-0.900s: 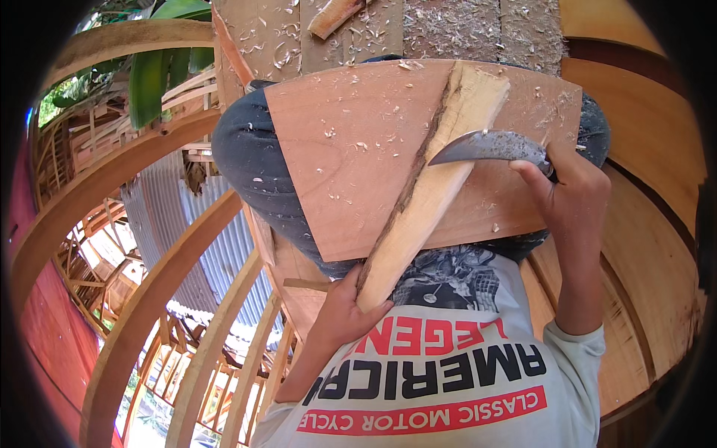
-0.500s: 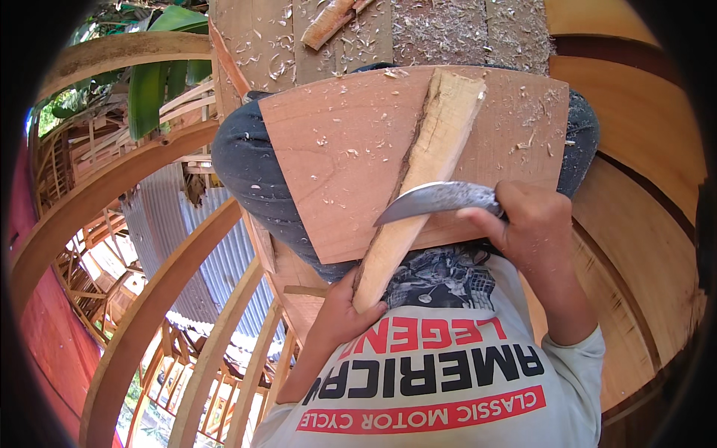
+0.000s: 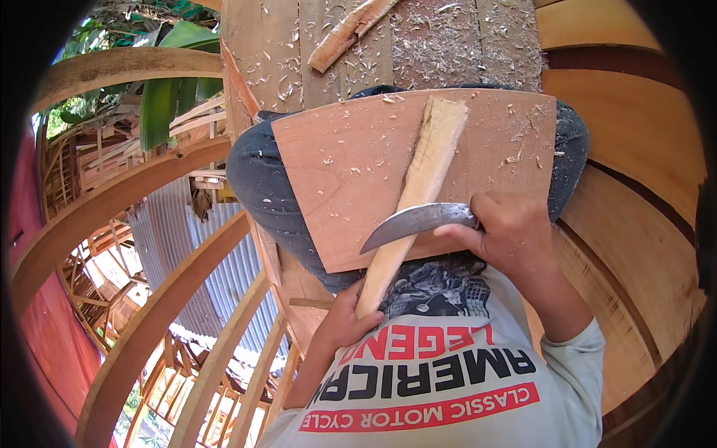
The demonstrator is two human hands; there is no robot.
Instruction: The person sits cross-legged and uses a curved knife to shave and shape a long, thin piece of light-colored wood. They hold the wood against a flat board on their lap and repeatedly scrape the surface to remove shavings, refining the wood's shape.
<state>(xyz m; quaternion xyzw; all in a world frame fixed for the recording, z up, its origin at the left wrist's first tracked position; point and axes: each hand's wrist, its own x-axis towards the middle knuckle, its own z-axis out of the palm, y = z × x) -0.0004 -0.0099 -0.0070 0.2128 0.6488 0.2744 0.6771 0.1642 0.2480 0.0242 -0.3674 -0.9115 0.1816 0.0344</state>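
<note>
My right hand is closed round the handle of a knife with a broad curved blade. The blade lies across a rough strip of wood, its tip pointing left. My left hand grips the near end of this strip, close to my shirt. The strip slants up and to the right, its far part resting on a reddish wooden board. Bark or dark rough edge shows along the strip's left side. The board lies across my lap, and a few shavings are scattered on it.
A plank floor strewn with shavings lies beyond my knees. A split wood piece rests on it. Curved wooden ribs stand at the left, with corrugated metal sheets below. Planked sides rise at the right.
The view has shifted slightly, lowering the board in the picture. The knife sits a little nearer the strip's near end. Both hands keep their grips.
</note>
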